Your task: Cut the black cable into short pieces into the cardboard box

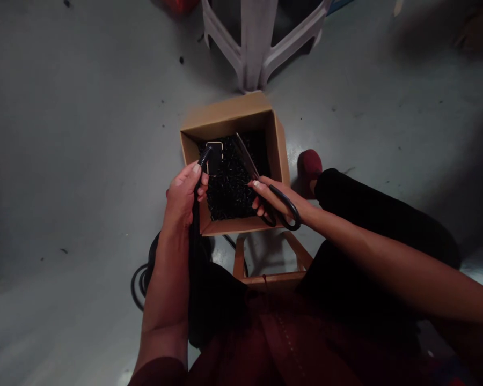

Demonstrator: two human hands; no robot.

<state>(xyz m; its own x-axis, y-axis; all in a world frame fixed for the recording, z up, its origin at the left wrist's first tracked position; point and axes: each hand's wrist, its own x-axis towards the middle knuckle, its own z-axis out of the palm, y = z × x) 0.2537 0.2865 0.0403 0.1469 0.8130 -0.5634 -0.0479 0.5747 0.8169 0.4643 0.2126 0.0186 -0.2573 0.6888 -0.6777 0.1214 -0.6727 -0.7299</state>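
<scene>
Thin brown walls on an open cardboard box (282,155), square-cornered, with a flap slanting outward at the far side. Inside the box, a dense, glinting heap of short black pieces (233,195), plus a dark object (217,161), rounded at the corners and pale at the rim, toward the far left corner. Over the left part of the box, a black tube (205,156), finely ridged near the tip. Clasped between thumb and fingers of the left hand (185,185), at the box's left edge. Tip toward the far side of the box, tilted slightly right; long axis running back past the near left corner. Above the right half of the box, scissors (248,158) with slender metal blades and looped black handles. Gripped firmly in the right hand (271,193), apart from the left. Blades slanting toward the box's far left, loops by its near right corner; gap between blades impossible to tell. Beyond the box, a pale moulded plastic stool (257,43).
</scene>
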